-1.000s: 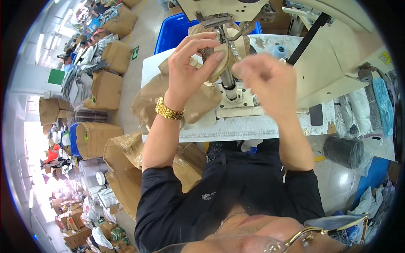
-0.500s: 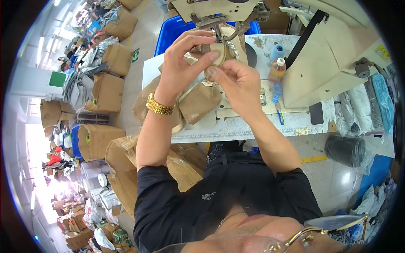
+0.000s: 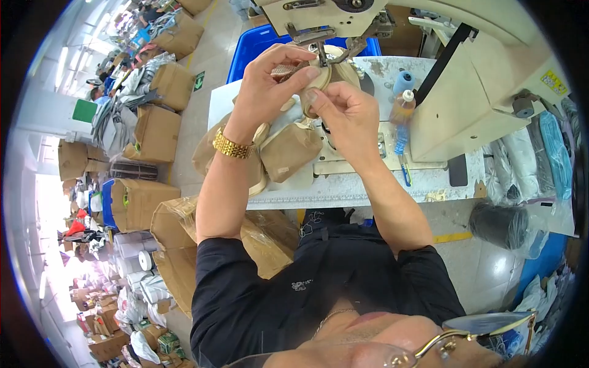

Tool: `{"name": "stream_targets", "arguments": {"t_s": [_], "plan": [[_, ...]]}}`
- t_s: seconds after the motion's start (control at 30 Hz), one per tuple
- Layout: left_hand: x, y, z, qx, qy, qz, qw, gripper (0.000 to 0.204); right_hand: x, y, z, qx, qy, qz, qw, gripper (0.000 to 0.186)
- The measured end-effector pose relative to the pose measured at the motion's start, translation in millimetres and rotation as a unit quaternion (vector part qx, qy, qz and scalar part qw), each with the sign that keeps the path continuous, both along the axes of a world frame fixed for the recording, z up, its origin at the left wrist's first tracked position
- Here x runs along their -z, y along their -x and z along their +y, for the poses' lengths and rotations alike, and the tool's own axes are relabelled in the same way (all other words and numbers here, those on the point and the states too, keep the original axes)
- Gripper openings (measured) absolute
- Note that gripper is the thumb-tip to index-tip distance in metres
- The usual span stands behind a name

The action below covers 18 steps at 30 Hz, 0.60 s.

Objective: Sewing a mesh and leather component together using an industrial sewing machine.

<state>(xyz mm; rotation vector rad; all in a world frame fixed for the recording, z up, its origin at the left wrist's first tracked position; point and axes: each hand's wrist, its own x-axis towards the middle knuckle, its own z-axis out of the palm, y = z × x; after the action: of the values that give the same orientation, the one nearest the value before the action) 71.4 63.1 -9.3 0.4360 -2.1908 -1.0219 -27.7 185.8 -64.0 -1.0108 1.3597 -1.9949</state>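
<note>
— While both hands are meeting under the cream industrial sewing machine's head (image 3: 331, 15), what are the fingers doing?

— The left hand (image 3: 267, 83) is curling over the tan leather shoe upper (image 3: 319, 76), its thumb and fingers pinching the top edge. The right hand (image 3: 343, 110) is pinching the same piece from below.

— Where is that piece sitting?

— It is hanging raised above the white worktable (image 3: 368, 184), right by the needle, with more tan pieces (image 3: 288, 150) lying beneath.

I see a white worktable (image 3: 368, 184) carrying a cream sewing machine (image 3: 478, 80). On it lie tan shoe uppers (image 3: 288, 150), a blue thread cone (image 3: 403, 81), an amber bottle (image 3: 403, 107) and a blue pen (image 3: 405, 173).
</note>
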Motion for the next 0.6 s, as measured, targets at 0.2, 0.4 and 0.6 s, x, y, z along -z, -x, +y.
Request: {"name": "stream_targets", "arguments": {"t_s": [0.2,0.4,0.6], "plan": [[2,1,-3,0.009,0.009,-0.011,1.0,0.024,-1,4,0,-0.012,-0.006,-0.005,1.0,0.02],[-1,2,0,-0.004,-0.038,-0.007,0.999,0.023,3,8,-4,-0.007,0.004,0.003,1.0,0.02],[-5,3,8,-0.06,0.004,-0.037,0.998,0.023,1,12,-6,-0.011,0.02,-0.033,0.999,0.021]]}}
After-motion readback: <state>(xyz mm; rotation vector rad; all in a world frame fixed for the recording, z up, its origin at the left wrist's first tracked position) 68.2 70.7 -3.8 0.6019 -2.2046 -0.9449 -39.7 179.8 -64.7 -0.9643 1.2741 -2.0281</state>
